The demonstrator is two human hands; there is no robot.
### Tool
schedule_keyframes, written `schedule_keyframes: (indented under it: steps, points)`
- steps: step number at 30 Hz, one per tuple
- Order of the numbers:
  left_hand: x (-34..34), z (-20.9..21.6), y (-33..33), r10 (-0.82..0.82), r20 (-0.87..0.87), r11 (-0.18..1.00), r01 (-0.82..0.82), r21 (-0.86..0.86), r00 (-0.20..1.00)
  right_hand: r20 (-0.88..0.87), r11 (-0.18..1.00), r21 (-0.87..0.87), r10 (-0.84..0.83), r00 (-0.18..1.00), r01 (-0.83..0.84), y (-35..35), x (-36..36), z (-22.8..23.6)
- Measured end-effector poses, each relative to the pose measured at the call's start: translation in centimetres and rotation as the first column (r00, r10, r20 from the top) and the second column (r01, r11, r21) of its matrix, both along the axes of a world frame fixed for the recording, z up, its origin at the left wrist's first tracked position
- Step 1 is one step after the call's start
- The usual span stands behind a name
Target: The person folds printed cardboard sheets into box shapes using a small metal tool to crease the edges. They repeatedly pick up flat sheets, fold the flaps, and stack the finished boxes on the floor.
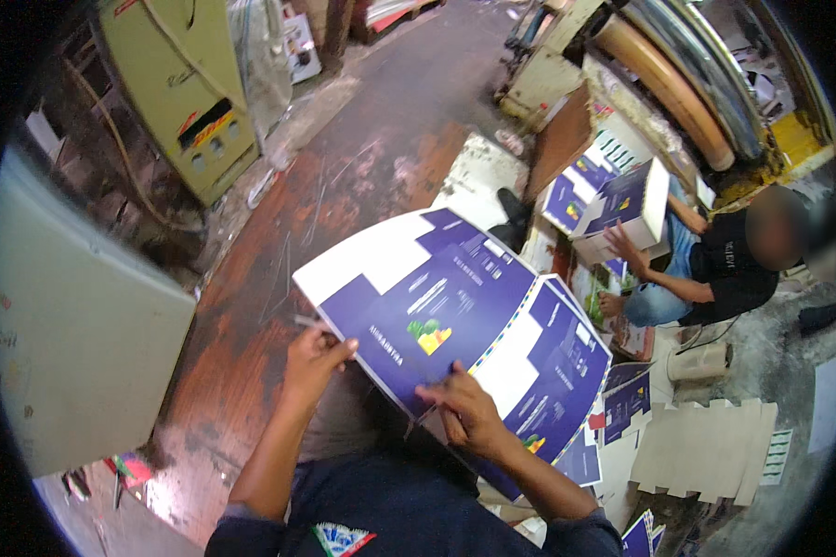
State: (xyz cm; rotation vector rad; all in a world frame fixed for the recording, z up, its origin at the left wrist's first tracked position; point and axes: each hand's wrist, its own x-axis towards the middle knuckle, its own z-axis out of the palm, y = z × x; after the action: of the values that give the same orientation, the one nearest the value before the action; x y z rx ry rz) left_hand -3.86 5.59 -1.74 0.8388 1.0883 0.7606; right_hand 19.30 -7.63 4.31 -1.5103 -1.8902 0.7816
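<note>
A large printed sheet [390, 306], purple and white with a small fruit picture, spreads out in front of me at a tilt. My left hand [314, 364] is closed on its left edge, thumb on top and the other fingers partly hidden. Something thin and pale shows beside that hand, too small to make out. My right hand [474, 410] lies over the sheet's near part, its fingers apart and one pointing left across the print. I cannot tell whether its lower fingers touch the edge.
To the right, a seated co-worker [734, 260] handles a purple-and-white box [627, 209] beside more printed pieces. Plain notched cardboard sheets [701, 450] lie on the floor lower right. A pale green cabinet [172, 93] and a grey panel [84, 325] stand left. Large rollers [664, 88] are at the upper right.
</note>
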Motion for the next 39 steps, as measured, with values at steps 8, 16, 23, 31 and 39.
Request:
schedule_keyframes:
  steps: [8,16,23,31,39]
  points:
    - [-0.1,-0.6,-0.1,-0.033,0.050,0.999,0.033,0.003,0.998,0.250,0.973,0.212,-0.148,0.957,0.095,-1.0,-2.9,-4.9]
    - [-0.5,0.4,-0.7,-0.175,-0.047,0.984,0.177,0.033,0.983,0.249,0.976,0.197,-0.139,0.958,0.091,-1.2,-2.8,-5.6]
    - [-2.0,-0.8,0.9,-0.222,-0.153,0.974,0.226,0.005,0.963,0.245,0.980,0.186,-0.119,0.962,0.074,-1.3,-2.5,-5.8]
    - [-5.3,-2.0,7.9,-0.076,-0.254,0.993,0.097,0.069,0.964,0.216,0.984,0.168,-0.102,0.971,0.066,-1.6,-2.4,-6.1]
    - [-7.5,-3.3,19.1,0.344,-0.242,0.922,-0.279,0.268,0.907,0.240,0.986,0.159,-0.093,0.966,0.055,-1.6,-2.4,-6.7]
